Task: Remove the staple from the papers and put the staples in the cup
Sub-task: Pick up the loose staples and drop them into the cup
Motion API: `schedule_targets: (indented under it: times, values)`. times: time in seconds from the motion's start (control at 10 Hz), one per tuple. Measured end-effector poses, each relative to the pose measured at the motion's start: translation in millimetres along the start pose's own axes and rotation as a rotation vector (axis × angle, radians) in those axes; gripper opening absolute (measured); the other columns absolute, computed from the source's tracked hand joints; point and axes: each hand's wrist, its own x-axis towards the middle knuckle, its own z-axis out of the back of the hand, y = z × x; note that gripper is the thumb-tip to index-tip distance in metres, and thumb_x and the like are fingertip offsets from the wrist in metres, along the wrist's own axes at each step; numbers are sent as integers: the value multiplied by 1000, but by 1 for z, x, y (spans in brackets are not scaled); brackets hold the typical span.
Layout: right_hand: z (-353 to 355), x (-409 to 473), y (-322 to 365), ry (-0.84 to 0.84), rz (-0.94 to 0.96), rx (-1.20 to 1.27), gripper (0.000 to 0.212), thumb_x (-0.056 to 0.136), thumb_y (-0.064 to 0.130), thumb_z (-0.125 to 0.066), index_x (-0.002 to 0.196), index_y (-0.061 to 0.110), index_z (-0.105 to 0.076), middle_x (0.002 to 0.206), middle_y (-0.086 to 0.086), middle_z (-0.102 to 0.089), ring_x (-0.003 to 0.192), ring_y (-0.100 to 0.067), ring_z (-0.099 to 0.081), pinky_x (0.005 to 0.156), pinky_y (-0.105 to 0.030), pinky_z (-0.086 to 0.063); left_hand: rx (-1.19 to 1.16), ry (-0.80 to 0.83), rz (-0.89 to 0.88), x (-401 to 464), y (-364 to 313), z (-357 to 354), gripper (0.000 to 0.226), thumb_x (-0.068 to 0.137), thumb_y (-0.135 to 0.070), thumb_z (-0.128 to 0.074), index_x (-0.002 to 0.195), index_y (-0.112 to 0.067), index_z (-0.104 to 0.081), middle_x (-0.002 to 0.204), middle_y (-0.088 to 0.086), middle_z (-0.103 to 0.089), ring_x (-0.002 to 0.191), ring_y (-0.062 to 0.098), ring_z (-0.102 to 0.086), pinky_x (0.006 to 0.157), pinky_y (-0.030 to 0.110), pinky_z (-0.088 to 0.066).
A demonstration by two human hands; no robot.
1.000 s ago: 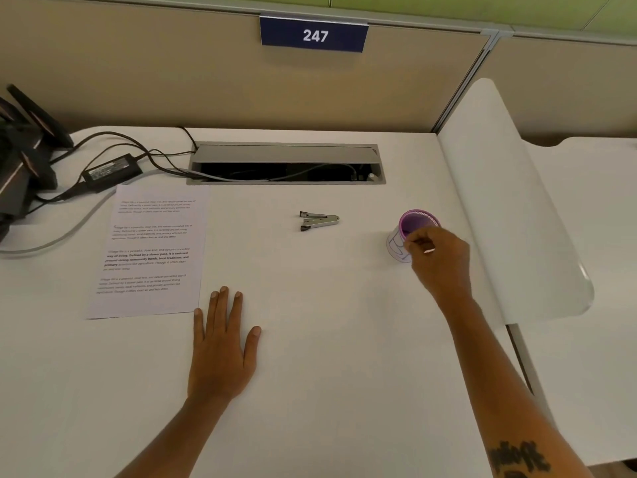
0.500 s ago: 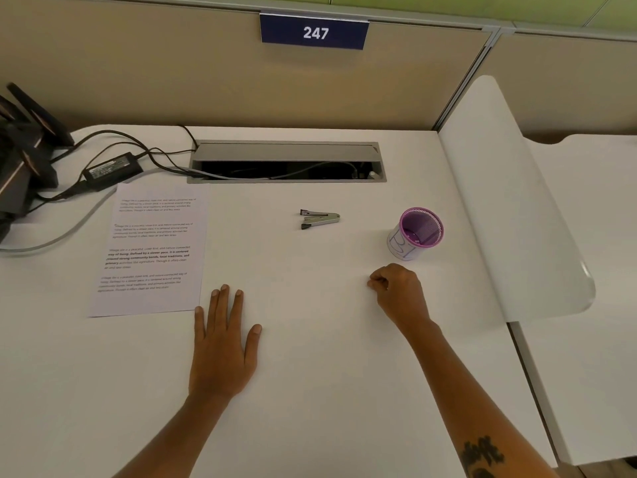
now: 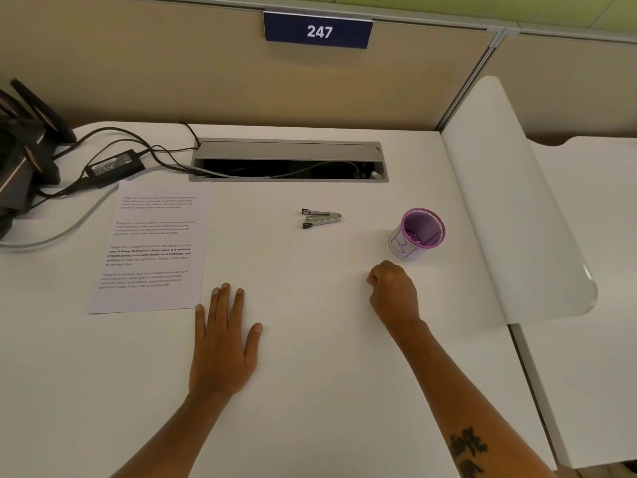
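Observation:
The printed papers (image 3: 151,250) lie flat on the white desk at the left. A small metal staple remover (image 3: 321,218) lies in the middle of the desk. To its right stands the purple mesh cup (image 3: 417,233), upright, with a white label on its side. My left hand (image 3: 224,336) rests flat on the desk, fingers straight, just right of the papers' near corner. My right hand (image 3: 393,293) sits on the desk as a curled fist just in front of the cup, apart from it; nothing shows in it. No staple is visible.
An open cable tray (image 3: 289,163) is set into the desk behind the remover. A black power adapter (image 3: 115,165) with cables and dark equipment (image 3: 24,150) fill the far left. A white curved divider (image 3: 517,208) bounds the desk on the right.
My right hand drew back from over the cup's rim toward me and curled into a fist on the desk. My left hand, the papers and the remover stayed put.

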Motion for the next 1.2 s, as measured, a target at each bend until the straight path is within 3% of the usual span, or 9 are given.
schedule_targets:
  times: [0.3, 0.5, 0.7, 0.8, 0.9, 1.0, 1.1, 1.2]
  values:
    - [-6, -6, 4, -9, -11, -25, 27, 73, -19, -64, 86, 4, -63, 86, -10, -61, 74, -25, -55, 56, -33, -48, -13, -6, -2, 0, 0, 0, 74, 106, -51, -33, 169, -14, -23, 179, 12, -16, 168, 27, -10, 134, 59, -15]
    - [-7, -8, 3, -39, 7, -7, 26, 75, -21, -63, 84, 3, -61, 83, -12, -60, 72, -26, -55, 54, -35, -49, -10, -2, -1, 0, 0, 0, 73, 106, -51, -33, 168, -14, -23, 179, 12, -16, 168, 26, -10, 134, 58, -14]
    - [-4, -5, -7, 38, 69, -64, 25, 79, -17, -61, 89, 6, -60, 87, -9, -58, 77, -24, -52, 63, -39, -51, -20, 3, 5, 0, 0, 0, 74, 106, -52, -32, 169, -14, -23, 179, 11, -15, 168, 25, -9, 134, 57, -13]
    - [15, -3, -6, -13, 68, 45, 33, 76, -23, -52, 88, 7, -58, 87, -7, -55, 80, -23, -48, 66, -34, -42, -26, 3, 4, 0, 0, 1, 74, 106, -52, -32, 169, -15, -22, 179, 10, -15, 168, 25, -8, 135, 57, -13]
    - [55, 12, -2, -122, 4, 154, 31, 74, -22, -44, 75, 8, -48, 78, -11, -52, 73, -29, -44, 59, -28, -31, -19, 6, 3, 0, 0, 0, 74, 106, -52, -32, 169, -15, -21, 179, 11, -14, 168, 25, -8, 134, 58, -13]
    - [96, 36, -3, -202, -90, 207, 17, 79, -16, -47, 75, -1, -52, 78, -20, -55, 74, -35, -48, 60, -41, -41, -23, 6, 1, 0, 1, 1, 74, 106, -52, -32, 169, -14, -21, 179, 10, -13, 168, 25, -8, 135, 58, -12]
    - [118, 58, -14, -214, -156, 167, 7, 92, -3, -57, 91, 0, -63, 94, -9, -59, 88, -27, -56, 70, -37, -48, -24, 7, -1, 0, 0, 1, 74, 106, -52, -31, 169, -15, -20, 179, 10, -13, 168, 25, -7, 135, 58, -12]
    - [122, 72, -24, -198, -215, 156, 9, 94, 3, -58, 92, 4, -67, 96, -12, -67, 86, -28, -60, 70, -34, -48, -19, 10, -2, 0, 0, 0, 75, 106, -53, -29, 169, -15, -19, 179, 11, -13, 168, 25, -7, 134, 58, -13]
